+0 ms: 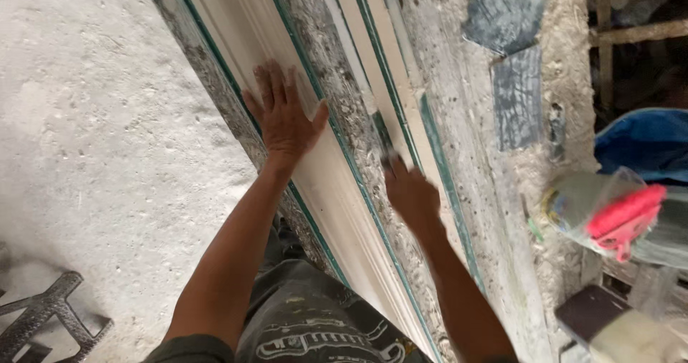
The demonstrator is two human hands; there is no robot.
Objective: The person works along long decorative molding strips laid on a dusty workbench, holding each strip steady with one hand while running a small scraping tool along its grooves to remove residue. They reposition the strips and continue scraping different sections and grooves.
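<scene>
Your left hand lies flat on the white plaster moulding. The fingers are spread wide and straight, the thumb is out to the side, and nothing is gripped; the palm only presses on the smooth curved face. Your right hand is blurred. The fingers seem curled around a thin dark tool, perhaps a small brush or blade, but I cannot tell how tightly they close or what the tool exactly is. Its tip is just beyond these fingers, on the narrow cream strip that runs beside a green edge rail.

I judge that you are in the finishing step: one hand steadies the cast while the other works along the seam. The next move likely calls for light pressure and a straight stroke along the rail, with the left palm kept calm.

Further from the right fingers, on the rough crusted bench, are two dark flat plates. Beyond them, a plastic bag with a pink scraper and a blue cloth. Far from the left fingers, a dark metal bracket lies on the dusty floor.

Both ends of the moulding are cut off by the picture edge, and your trousers hide its near part.
</scene>
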